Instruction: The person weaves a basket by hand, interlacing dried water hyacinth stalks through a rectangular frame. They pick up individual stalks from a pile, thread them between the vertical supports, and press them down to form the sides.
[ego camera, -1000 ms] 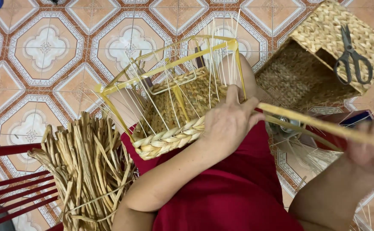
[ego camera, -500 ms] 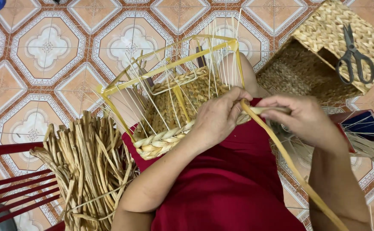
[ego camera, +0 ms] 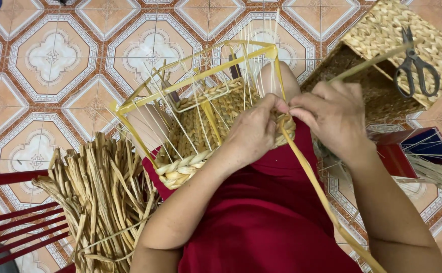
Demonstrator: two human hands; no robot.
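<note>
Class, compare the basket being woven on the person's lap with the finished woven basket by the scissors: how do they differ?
The basket on the lap is half-woven, its yellow frame and thin upright strands bare above; the finished basket is woven all over. The lap basket is held by both hands; the finished one lies on its side on the tiled floor, scissors on top. Both are braided straw-coloured fibre.

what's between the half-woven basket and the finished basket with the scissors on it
In the head view, the right hand lies between the half-woven basket and the finished basket bearing scissors.
</note>
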